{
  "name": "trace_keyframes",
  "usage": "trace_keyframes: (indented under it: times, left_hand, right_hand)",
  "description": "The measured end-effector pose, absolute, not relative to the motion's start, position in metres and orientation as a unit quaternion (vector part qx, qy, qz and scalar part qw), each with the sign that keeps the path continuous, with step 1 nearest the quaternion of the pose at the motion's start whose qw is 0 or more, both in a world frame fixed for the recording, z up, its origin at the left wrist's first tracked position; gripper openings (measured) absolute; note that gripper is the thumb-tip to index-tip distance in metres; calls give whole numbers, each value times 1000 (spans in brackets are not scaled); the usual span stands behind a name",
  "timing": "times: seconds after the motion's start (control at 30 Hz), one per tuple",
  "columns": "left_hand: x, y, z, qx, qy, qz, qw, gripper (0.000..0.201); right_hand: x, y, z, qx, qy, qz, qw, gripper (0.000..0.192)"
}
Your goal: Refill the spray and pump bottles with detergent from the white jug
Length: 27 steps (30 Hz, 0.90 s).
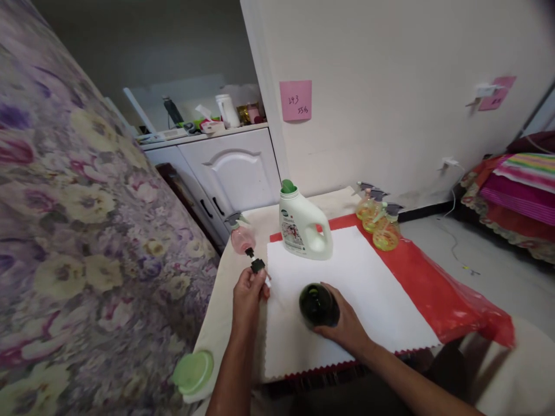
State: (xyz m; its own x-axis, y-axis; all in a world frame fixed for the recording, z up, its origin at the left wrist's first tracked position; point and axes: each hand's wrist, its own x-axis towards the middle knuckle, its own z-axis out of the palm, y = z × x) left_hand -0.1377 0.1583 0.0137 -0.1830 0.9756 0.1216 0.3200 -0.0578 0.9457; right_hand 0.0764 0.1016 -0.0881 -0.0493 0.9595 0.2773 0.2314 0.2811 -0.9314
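Step in hand, as I read it: pump head is off or coming off, dark bottle [319, 305] is being steadied. Looks like the open-up stage of a refill, not the pour.

Left hand [248, 297]: fingers closed round a small black pump cap [256, 266], pinch grip, held up off the surface near the left edge of the white cloth [368, 294]. A thin tube seems to hang under the cap; too small to be sure.

Right hand [344, 329]: curled round the near side of the dark bottle, palm against it, fingers wrapped, not spread. Bottle stands upright on the white cloth, mid-front, seen from above. Can't tell whether its neck is open.

Around it:
- white jug [304, 226] with green cap, upright at the back edge of the cloth, well apart from both hands
- pink bottle [241, 237] just beyond the left hand, off the cloth
- yellow spray bottles [378, 222] clustered back right on the red sheet [437, 300]
- green lid [193, 371] at the near left corner of the surface

Next move, my guess: park the cap somewhere clean, keep the bottle upright, free one hand for the jug. The jug needs a full handle grip.
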Motion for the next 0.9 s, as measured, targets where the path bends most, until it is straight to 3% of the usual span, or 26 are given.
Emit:
trace_keyframes:
  times: [0.13,0.27,0.63,0.9]
  left_hand:
    - [-112,134,47,505,419,635,407,20]
    - [-94,122,63,513,398,661,376,16]
    - [-69,118,39,592,476,507,407,21]
    - [-71,118,16,613,491,424,450,43]
  right_hand:
    - [76,102,-87,-474,-626,359,504,89]
    - [76,103,-84,-477,-630,355,500,89]
    - [76,105,-86,-475,-626,354,507,90]
    - [76,104,-80,-474,-617,363,514,90]
